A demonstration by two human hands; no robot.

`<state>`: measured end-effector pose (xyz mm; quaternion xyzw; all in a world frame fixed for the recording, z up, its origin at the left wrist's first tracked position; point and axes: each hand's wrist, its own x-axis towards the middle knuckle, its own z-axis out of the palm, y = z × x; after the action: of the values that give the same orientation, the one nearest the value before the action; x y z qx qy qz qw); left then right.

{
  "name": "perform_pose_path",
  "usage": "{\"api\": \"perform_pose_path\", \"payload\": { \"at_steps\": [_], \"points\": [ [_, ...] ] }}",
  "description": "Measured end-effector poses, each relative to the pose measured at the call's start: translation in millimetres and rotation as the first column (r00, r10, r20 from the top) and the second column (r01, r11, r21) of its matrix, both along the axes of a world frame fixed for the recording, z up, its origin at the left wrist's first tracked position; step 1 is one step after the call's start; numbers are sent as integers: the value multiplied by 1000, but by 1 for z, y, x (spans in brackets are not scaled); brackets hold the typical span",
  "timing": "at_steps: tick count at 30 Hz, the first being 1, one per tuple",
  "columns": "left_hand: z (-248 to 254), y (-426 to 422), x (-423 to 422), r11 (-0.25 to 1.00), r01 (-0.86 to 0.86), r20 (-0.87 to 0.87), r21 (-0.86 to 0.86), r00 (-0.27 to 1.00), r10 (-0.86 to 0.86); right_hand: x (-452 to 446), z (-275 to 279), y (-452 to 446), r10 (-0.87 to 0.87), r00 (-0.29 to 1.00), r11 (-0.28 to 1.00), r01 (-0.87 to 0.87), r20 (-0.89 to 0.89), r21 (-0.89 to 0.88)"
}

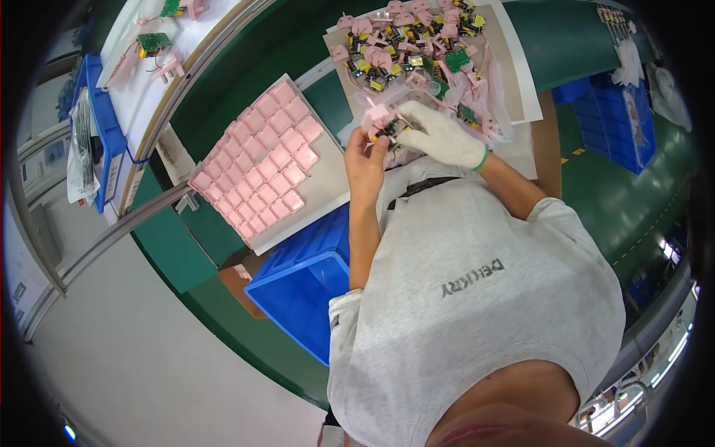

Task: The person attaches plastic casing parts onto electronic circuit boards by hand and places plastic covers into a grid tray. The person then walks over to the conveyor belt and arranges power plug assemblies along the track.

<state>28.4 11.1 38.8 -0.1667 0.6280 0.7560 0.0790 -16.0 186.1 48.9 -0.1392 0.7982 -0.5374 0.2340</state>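
Note:
My left hand point(366, 160), bare, pinches a small circuit-board assembly point(393, 130) between thumb and fingers. A pink plastic plug part point(379, 115) sits at the top of this assembly. My right hand point(444, 137), in a white knit glove with a green cuff edge, closes on the assembly from the other side. Its fingertips are partly hidden. Just beyond my hands lies a heap of similar circuit boards and pink parts point(406, 45) on a light board point(514, 52). To the left, pink plastic housings point(261, 156) lie in close rows.
Below the rows stands a blue bin point(298, 276). Another blue bin point(100, 134) hangs at the left, beside a white bench point(141, 82) with more boards and pink parts. Blue crates point(614, 123) stand at the right. A metal rail point(112, 238) runs along the left.

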Motion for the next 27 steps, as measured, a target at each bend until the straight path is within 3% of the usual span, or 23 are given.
{"api": "perform_pose_path", "payload": {
  "at_steps": [2, 3, 4, 6, 7, 8, 10, 11, 12, 14, 15, 16, 18, 19, 21, 23, 25, 27],
  "points": [
    [18, 0, 4, 998, -9, -99, 57, 995, 14, -4, -1, 10, 76, 997, 979, -68, 31, -193],
    [24, -1, 7, 996, -10, -147, 87, 989, 23, -4, -8, 13, 73, 997, 979, -66, 30, -193],
    [27, -4, 10, 996, -6, -151, 89, 988, 20, -4, -23, 15, 144, 970, 987, -154, -196, -37],
    [33, -10, 16, 980, 75, -403, 187, 915, 7, 2, -52, 19, 361, 751, 925, -210, -553, 318],
    [36, -14, 18, 967, 118, -522, 225, 853, 17, 6, -65, 19, 366, 746, 922, -213, -556, 322],
    [42, -16, 18, 968, 112, -526, 225, 850, 23, 10, -80, 18, 391, 797, 918, -304, -460, 254],
    [65, -19, 13, 896, 73, -467, 437, 870, 156, 13, -96, 13, 457, 852, 888, -452, -255, 83],
    [70, -23, 10, 843, 56, -429, 536, 877, 215, 8, -80, 11, 460, 849, 886, -455, -261, 84],
    [69, -30, 7, 843, 57, -434, 535, 875, 217, 7, -62, 14, 461, 882, 886, -450, -101, 113],
    [57, -51, 0, 874, -221, -314, 433, 872, 376, 3, -31, 16, 408, 886, 876, -448, 218, 178],
    [49, -62, -4, 860, -355, -265, 368, 846, 462, 0, -32, 19, 412, 887, 874, -450, 209, 185],
    [38, -72, -9, 856, -355, -278, 375, 838, 469, -4, -36, 25, 337, 919, 911, -373, 205, 178],
    [4, -95, -20, 864, -465, -164, 195, 853, 496, -17, -40, 28, 181, 965, 964, -212, 188, 159],
    [-14, -107, -26, 858, -505, -106, 99, 852, 513, -29, -40, 21, 186, 968, 963, -213, 170, 162],
    [-49, -133, -49, 828, -542, -63, 141, 830, 554, -63, -42, 1, 169, 971, 981, -148, -171, 125],
    [-68, -157, -82, 795, -580, -9, 176, 807, 591, -103, -42, -30, 21, 995, 999, -25, -95, -44],
    [-71, -188, -120, 703, -590, 32, 396, 775, 632, -136, -6, -63, -106, 976, 991, 89, -191, -99],
    [-79, -218, -157, 702, -592, 11, 397, 768, 641, -146, 18, -77, -173, 948, 983, 148, -268, -110]
  ]
}}
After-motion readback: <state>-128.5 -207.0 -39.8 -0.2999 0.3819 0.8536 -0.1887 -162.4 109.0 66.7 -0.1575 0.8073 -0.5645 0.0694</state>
